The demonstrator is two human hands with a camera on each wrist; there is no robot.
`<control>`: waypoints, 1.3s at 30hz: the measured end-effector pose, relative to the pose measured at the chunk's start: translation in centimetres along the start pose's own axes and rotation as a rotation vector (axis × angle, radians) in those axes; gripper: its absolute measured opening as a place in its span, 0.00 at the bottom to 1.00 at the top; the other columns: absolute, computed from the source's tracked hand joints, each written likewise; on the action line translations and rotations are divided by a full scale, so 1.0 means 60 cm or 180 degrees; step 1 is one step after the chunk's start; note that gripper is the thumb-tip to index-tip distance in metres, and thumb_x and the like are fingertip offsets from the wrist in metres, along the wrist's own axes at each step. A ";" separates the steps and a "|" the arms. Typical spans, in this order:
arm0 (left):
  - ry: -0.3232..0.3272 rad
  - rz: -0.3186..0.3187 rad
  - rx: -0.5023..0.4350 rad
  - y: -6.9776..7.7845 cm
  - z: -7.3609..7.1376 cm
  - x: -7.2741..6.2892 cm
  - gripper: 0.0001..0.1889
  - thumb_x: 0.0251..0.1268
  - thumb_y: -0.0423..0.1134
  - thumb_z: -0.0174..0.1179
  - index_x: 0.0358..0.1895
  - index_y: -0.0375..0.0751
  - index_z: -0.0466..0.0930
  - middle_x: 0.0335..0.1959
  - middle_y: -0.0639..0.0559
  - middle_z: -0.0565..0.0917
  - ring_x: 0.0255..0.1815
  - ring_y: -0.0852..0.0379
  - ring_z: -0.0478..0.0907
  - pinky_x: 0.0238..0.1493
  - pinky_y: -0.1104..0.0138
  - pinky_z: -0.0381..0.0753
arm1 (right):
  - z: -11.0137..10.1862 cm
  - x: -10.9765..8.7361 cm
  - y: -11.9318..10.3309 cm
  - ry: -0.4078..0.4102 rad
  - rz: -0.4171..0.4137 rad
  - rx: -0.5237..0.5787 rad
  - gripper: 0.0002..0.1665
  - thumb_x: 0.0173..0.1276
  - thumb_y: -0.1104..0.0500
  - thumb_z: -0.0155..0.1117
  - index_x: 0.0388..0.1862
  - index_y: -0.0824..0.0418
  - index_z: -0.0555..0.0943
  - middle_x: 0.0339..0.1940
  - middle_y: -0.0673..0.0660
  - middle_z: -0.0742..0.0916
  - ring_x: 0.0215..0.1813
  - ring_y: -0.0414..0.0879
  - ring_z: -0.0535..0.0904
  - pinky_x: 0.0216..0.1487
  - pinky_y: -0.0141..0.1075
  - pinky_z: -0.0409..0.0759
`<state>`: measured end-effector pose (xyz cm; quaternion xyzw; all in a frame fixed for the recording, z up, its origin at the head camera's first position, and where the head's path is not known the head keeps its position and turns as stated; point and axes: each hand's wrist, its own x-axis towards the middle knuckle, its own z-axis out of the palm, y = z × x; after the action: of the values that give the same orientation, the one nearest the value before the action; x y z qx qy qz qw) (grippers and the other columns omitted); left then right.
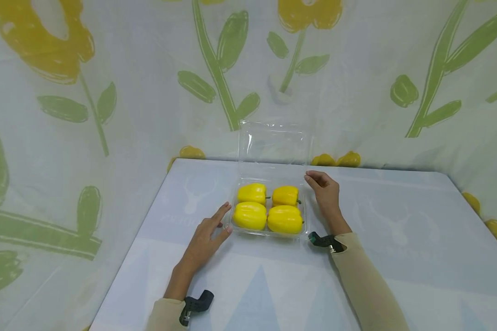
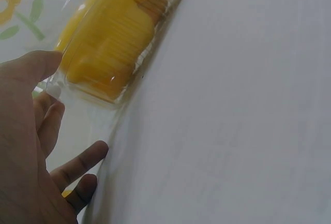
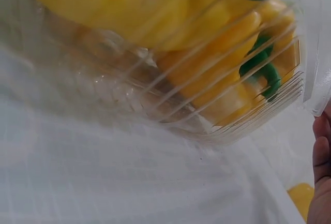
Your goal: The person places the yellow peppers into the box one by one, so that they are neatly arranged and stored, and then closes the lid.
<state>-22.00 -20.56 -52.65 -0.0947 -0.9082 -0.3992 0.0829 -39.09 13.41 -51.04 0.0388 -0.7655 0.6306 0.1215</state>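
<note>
A clear plastic clamshell box [image 1: 269, 233] lies on the table with its lid [image 1: 273, 142] raised at the back. Several yellow bell peppers [image 1: 250, 216] with green stems sit inside in two rows. My left hand [image 1: 203, 241] is at the box's left side, fingers fairly straight, thumb [image 2: 46, 64] against the front left corner. Beyond the back right corner, my right hand [image 1: 325, 191] pinches the lid's lower right edge between thumb and fingertips. Only part of that hand [image 3: 321, 167] shows in the right wrist view, beside the clear plastic edge.
The table [image 1: 397, 257] has a pale cloth with faint deer and triangle prints. Behind it hangs a white curtain [image 1: 356, 92] with yellow flowers and green leaves, close behind the raised lid. Each wrist wears a black camera mount [image 1: 199, 302].
</note>
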 end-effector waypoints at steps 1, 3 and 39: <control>0.0001 -0.0002 -0.0006 0.000 0.000 0.000 0.32 0.75 0.56 0.54 0.79 0.63 0.58 0.77 0.74 0.57 0.54 0.58 0.73 0.55 0.49 0.71 | -0.001 -0.001 -0.001 0.0005 0.0004 0.0006 0.22 0.68 0.44 0.69 0.54 0.56 0.85 0.50 0.52 0.87 0.48 0.44 0.80 0.52 0.28 0.76; -0.0001 -0.0015 -0.0037 -0.001 0.000 0.001 0.32 0.75 0.56 0.55 0.79 0.63 0.58 0.77 0.74 0.57 0.53 0.57 0.73 0.55 0.49 0.71 | -0.002 -0.002 -0.002 0.0004 0.0006 0.0003 0.23 0.67 0.44 0.69 0.53 0.56 0.85 0.49 0.52 0.87 0.48 0.45 0.79 0.51 0.28 0.77; -0.0032 0.0006 -0.0015 -0.002 -0.009 0.005 0.33 0.74 0.55 0.55 0.79 0.63 0.57 0.76 0.69 0.61 0.52 0.56 0.72 0.52 0.49 0.72 | -0.022 -0.012 -0.005 -0.0188 -0.0177 0.0067 0.17 0.66 0.52 0.72 0.48 0.62 0.88 0.46 0.56 0.89 0.47 0.42 0.83 0.50 0.29 0.79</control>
<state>-22.29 -20.97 -52.30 -0.0978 -0.9075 -0.4008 0.0786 -38.15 14.55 -50.70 0.0799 -0.7608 0.6335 0.1160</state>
